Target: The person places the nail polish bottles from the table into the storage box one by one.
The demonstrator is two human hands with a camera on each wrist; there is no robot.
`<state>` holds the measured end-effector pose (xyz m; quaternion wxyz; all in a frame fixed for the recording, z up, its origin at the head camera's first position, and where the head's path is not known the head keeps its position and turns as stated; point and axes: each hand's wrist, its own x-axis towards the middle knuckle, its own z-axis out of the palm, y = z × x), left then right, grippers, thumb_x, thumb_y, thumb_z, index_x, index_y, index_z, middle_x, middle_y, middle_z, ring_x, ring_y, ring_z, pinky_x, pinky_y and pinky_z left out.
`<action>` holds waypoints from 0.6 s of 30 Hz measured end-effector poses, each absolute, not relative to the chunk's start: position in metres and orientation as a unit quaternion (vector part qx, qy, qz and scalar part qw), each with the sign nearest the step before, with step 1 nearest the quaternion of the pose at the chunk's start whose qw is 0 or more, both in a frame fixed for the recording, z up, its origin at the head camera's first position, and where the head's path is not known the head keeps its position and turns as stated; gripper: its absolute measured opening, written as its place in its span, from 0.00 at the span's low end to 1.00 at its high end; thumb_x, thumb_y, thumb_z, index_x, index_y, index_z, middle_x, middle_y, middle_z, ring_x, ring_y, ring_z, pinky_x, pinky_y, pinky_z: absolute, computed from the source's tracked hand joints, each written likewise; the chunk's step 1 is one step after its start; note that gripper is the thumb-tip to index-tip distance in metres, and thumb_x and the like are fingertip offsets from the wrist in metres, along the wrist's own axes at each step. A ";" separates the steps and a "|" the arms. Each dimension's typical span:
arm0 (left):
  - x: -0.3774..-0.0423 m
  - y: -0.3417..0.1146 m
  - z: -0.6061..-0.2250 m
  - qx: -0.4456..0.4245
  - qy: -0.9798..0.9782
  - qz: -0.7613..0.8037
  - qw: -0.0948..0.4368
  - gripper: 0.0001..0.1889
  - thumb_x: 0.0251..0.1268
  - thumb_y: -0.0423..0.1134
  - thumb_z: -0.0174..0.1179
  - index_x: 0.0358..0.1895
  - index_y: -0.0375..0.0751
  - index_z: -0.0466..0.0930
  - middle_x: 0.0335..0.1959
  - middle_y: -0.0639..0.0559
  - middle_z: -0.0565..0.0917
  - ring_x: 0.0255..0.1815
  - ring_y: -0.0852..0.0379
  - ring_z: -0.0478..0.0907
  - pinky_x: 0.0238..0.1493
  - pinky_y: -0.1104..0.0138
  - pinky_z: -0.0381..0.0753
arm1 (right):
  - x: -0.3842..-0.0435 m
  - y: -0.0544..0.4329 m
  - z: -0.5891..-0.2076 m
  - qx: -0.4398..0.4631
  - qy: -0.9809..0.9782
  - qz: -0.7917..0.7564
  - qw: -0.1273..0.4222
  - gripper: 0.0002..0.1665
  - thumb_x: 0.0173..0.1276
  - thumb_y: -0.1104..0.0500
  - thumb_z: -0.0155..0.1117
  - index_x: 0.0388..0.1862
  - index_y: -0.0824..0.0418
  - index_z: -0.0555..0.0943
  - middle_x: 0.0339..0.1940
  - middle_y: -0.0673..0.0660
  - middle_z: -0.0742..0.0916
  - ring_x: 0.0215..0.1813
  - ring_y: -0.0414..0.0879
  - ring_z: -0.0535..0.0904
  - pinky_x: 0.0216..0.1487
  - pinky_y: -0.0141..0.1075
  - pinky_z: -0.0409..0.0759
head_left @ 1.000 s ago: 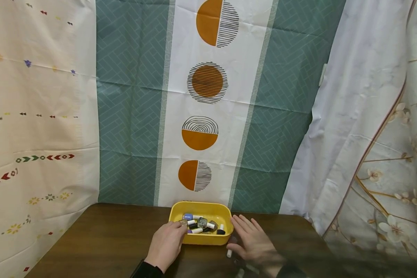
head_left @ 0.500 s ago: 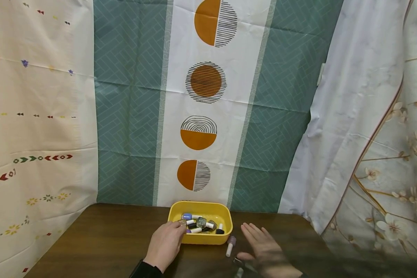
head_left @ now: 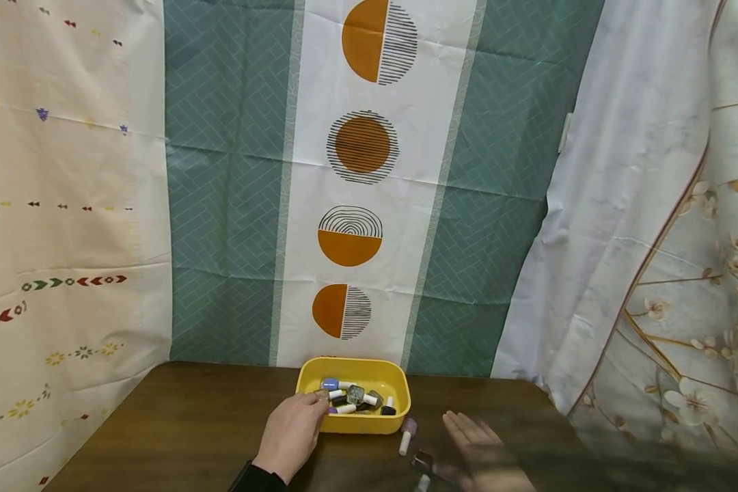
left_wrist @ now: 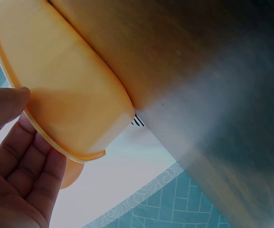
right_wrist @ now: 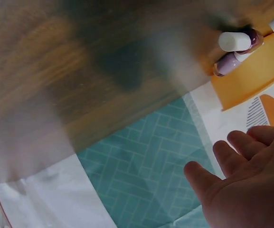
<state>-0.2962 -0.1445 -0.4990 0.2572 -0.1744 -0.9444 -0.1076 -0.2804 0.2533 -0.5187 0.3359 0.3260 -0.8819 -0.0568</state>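
Observation:
A yellow plastic tub [head_left: 359, 425] holding several nail polish bottles [head_left: 354, 395] stands on the table. My left hand [head_left: 292, 430] grips its near left edge; in the left wrist view the thumb presses the outer wall [left_wrist: 75, 80] and the fingers pass over the rim. To the right of the tub my right hand [head_left: 482, 451] is apart from it, fingers straight, holding nothing. A mauve nail polish bottle [head_left: 408, 427] with a white cap lies by the tub's near right corner. Closer in is a dark bottle [head_left: 422, 461], with part of another bottle [head_left: 423, 484] at the frame's bottom.
The brown wooden table [head_left: 209, 417] ends at the back against a green and white curtain [head_left: 227, 328]. Pale patterned cloth [head_left: 80, 239] hangs at the left, and a floral curtain [head_left: 682, 342] at the right. A dark blur covers the head view's lower right.
My right hand has moved right and toward me, away from the tub, uncovering the mauve and dark bottles. The left hand keeps its hold on the tub.

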 end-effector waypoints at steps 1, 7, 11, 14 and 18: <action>-0.296 -0.145 -0.499 -0.174 -0.945 -0.108 0.255 0.05 0.67 0.38 0.79 0.42 0.49 0.93 0.41 0.56 0.90 0.40 0.55 0.83 0.50 0.55 0.89 | -0.280 0.254 -0.519 0.321 -0.890 -0.047 0.320 0.47 0.70 0.30 0.75 0.73 0.62 0.81 0.70 0.57 0.87 0.69 0.53 0.84 0.67 0.46 0.80; -0.296 -0.144 -0.497 -0.168 -0.950 -0.106 0.242 0.05 0.67 0.38 0.79 0.41 0.50 0.92 0.40 0.57 0.89 0.39 0.56 0.82 0.50 0.56 0.89 | -0.274 0.255 -0.512 0.277 -0.948 0.051 0.149 0.49 0.80 0.29 0.62 0.79 0.68 0.75 0.76 0.64 0.82 0.75 0.62 0.78 0.73 0.65 0.75; -0.296 -0.144 -0.497 -0.164 -0.952 -0.108 0.233 0.05 0.68 0.39 0.79 0.43 0.50 0.93 0.41 0.57 0.90 0.39 0.56 0.83 0.52 0.55 0.89 | -0.273 0.256 -0.509 0.276 -0.951 0.070 0.121 0.50 0.81 0.29 0.61 0.79 0.69 0.75 0.76 0.66 0.82 0.74 0.65 0.79 0.73 0.66 0.74; -0.296 -0.144 -0.496 -0.163 -0.953 -0.108 0.232 0.06 0.67 0.39 0.79 0.43 0.50 0.93 0.41 0.57 0.90 0.39 0.56 0.83 0.52 0.55 0.89 | -0.274 0.259 -0.509 0.297 -0.943 0.064 0.135 0.47 0.81 0.31 0.63 0.77 0.69 0.77 0.71 0.65 0.86 0.70 0.63 0.82 0.68 0.61 0.80; -0.296 -0.144 -0.497 -0.165 -0.952 -0.109 0.234 0.05 0.67 0.38 0.79 0.42 0.50 0.93 0.41 0.57 0.89 0.39 0.56 0.83 0.52 0.55 0.89 | -0.278 0.264 -0.511 0.346 -0.924 0.045 0.154 0.42 0.82 0.35 0.65 0.72 0.70 0.81 0.62 0.63 0.90 0.60 0.57 0.88 0.58 0.52 0.87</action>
